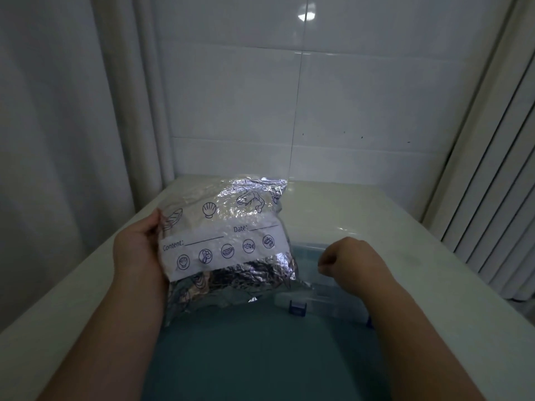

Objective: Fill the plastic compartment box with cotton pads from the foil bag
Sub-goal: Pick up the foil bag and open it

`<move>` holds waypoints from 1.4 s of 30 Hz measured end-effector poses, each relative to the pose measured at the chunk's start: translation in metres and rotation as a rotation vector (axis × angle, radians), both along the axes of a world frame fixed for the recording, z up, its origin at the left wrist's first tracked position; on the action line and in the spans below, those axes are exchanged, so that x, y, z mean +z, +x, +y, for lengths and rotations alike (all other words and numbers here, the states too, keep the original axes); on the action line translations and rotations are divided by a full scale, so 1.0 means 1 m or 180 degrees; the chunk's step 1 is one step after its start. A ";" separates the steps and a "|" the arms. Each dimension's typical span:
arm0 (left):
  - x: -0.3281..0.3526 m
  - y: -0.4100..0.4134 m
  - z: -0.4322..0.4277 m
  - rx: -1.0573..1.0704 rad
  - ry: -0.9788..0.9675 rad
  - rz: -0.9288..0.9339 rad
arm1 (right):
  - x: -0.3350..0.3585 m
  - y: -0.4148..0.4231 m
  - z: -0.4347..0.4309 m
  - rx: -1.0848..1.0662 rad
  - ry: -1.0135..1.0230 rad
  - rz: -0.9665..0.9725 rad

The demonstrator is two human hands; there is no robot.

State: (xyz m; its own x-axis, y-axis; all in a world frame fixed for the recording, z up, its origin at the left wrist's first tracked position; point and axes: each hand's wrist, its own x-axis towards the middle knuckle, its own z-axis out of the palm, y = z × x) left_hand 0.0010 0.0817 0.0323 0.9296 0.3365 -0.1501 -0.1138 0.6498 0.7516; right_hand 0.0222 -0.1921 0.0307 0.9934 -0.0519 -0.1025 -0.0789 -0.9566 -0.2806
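Note:
A crinkled silver foil bag (pixel 228 235) with a white label and blue seafood drawings stands tilted in front of me. My left hand (pixel 139 247) grips its left edge, fingers behind the bag. A clear plastic compartment box (pixel 315 299) with blue latches lies to the right of the bag, partly hidden by it and by my right arm. My right hand (pixel 344 259) hovers over the box with curled fingers; nothing shows in it. No cotton pads are visible.
Everything sits on a white surface (pixel 390 227) that ends at a tiled wall. A pale curtain (pixel 72 125) hangs at the left and a ribbed white panel (pixel 498 183) stands at the right. My teal clothing (pixel 254 351) fills the lower middle.

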 end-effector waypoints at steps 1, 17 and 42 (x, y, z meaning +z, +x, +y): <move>0.000 0.000 0.000 0.0025 -0.0031 0.0001 | -0.001 0.001 -0.001 -0.0010 -0.0021 0.0052; -0.005 0.003 -0.001 0.0088 -0.0157 -0.0271 | -0.006 0.001 -0.009 0.0137 0.0090 -0.0049; -0.011 0.031 0.008 0.0207 -0.0011 -0.0874 | 0.004 -0.001 0.051 0.0649 0.2877 -0.1046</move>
State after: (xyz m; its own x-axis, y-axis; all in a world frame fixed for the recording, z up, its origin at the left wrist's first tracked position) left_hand 0.0319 0.0894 0.0209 0.9122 0.3967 0.1031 -0.3544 0.6370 0.6845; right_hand 0.0212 -0.1408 0.0345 0.9608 0.0857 0.2638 0.2768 -0.3574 -0.8920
